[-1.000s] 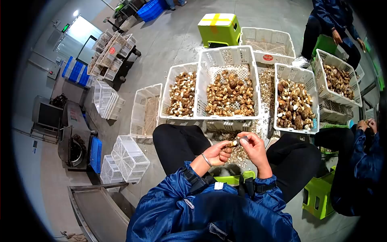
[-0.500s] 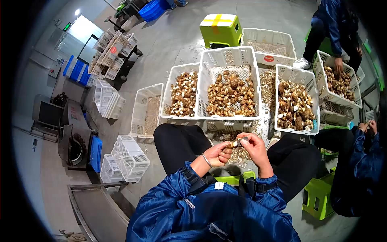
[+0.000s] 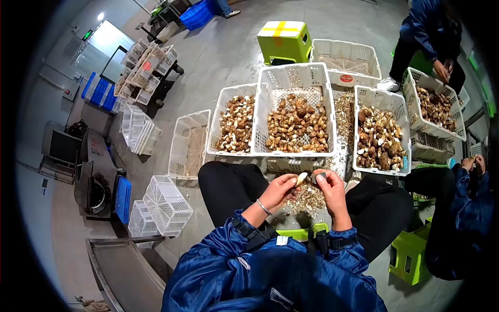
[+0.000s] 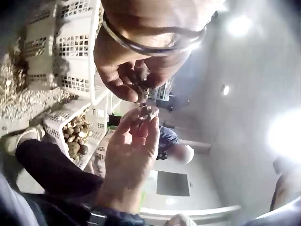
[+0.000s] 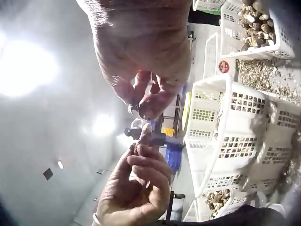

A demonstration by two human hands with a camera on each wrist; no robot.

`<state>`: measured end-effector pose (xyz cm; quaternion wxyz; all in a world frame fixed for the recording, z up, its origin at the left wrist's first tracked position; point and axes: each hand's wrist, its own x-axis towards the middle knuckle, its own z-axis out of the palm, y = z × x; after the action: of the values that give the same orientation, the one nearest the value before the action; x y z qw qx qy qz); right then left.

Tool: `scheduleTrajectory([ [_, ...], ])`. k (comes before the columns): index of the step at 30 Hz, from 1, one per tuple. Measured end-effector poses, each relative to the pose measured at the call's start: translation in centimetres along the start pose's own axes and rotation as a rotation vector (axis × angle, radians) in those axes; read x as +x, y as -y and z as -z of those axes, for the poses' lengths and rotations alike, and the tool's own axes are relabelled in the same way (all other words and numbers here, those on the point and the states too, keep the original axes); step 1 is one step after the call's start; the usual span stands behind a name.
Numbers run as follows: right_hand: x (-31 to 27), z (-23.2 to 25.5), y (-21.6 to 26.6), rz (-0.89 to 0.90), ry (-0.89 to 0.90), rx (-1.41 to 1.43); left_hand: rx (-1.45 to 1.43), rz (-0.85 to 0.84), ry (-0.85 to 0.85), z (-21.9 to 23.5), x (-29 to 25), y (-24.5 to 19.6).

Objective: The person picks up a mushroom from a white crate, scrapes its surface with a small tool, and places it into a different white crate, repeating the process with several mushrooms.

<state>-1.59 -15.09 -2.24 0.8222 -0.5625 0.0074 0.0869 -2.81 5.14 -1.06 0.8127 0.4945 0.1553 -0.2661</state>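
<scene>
My left hand (image 3: 279, 192), with a metal band at the wrist, pinches a pale-tipped mushroom (image 3: 301, 179) between thumb and fingers in the head view. Facing it, my right hand (image 3: 331, 193) grips a small dark grey blade (image 3: 321, 177), mostly hidden by the fingers. A narrow gap separates the mushroom from the blade. In the right wrist view the left hand (image 5: 136, 188) is below and the right hand (image 5: 141, 61) above, fingertips close together. Beyond them stands a white crate (image 3: 293, 154) heaped with brown and white mushrooms (image 3: 297, 122).
More white crates of mushrooms stand at left (image 3: 213, 127) and right (image 3: 358, 130). Pale trimmings (image 3: 306, 200) litter the floor under my hands. A green stool (image 3: 285, 44) is farther back. Other people in blue jackets (image 3: 423, 31) sit at the right.
My hands have moved apart a little, so the blade has left the mushroom. The mushroom now tilts upward with its pale end showing. The person at back right has lifted a hand from the crate.
</scene>
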Motion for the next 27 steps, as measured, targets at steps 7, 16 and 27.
scheduleTrajectory([
  [7, 0.17, 0.12, -0.7, -0.067, -0.023, 0.076, 0.387, -0.272, -0.013, -0.46, -0.09, -0.24],
  [16, 0.17, 0.05, -0.41, -0.071, 0.004, 0.074, 0.724, -0.598, -0.018, -0.21, 0.15, -0.42],
  [27, 0.16, 0.03, -0.23, -0.086, 0.014, 0.041, 0.869, -0.646, -0.035, 0.01, 0.08, -0.95],
])
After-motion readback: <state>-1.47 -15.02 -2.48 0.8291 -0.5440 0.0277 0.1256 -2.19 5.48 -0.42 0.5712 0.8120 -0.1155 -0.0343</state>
